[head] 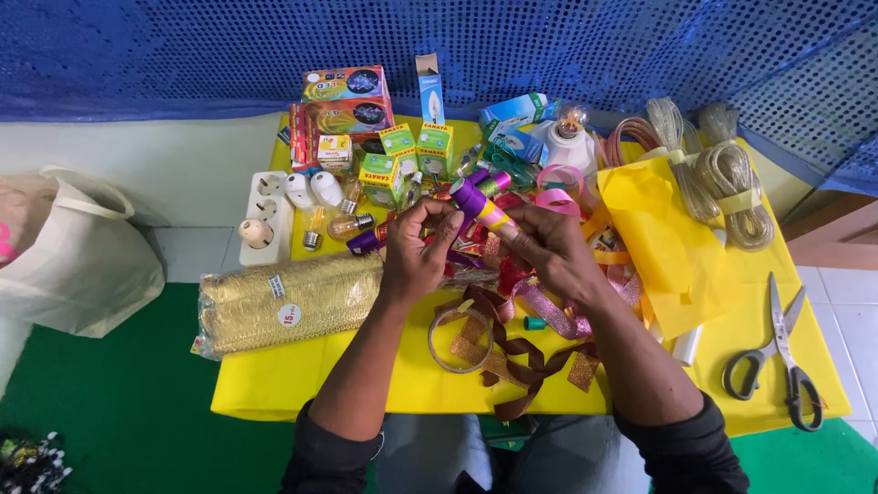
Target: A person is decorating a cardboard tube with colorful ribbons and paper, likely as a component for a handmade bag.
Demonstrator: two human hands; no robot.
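Head view, looking down on a yellow bench (274,384). Purple tube with a yellow band (482,205), tilted, held above the middle of the bench between both hands. Left hand (416,252) curled, fingertips pinching the tube's upper, purple end. Right hand (549,252) closed around the lower, striped end, fingers wrapped so that end is mostly hidden. Hands almost touching each other around the tube.

Directly beneath the hands, toward the near edge: a tangle of brown ribbon (521,361) with gold glitter strips, pink glitter ribbon (549,316) and a thin ring (460,338). Forearms crossing over part of this heap.

Toward the left edge: a long packet of gold mesh (283,306), just beside the left wrist; beyond it a white socket strip (263,215) and several small bulbs (347,224). Along the far edge: stacked colourful boxes (347,101), small green-and-yellow cartons (398,155), a white lamp holder with a bulb (569,137). Toward the far right corner: coils of clear wire (732,192). Right of the hands: a sheet of yellow paper (668,247), partly over other ribbon. Near the right edge: scissors (777,361), blades shut, well apart from the hands.

Off the bench, left: a white cloth bag (82,265) on the floor.
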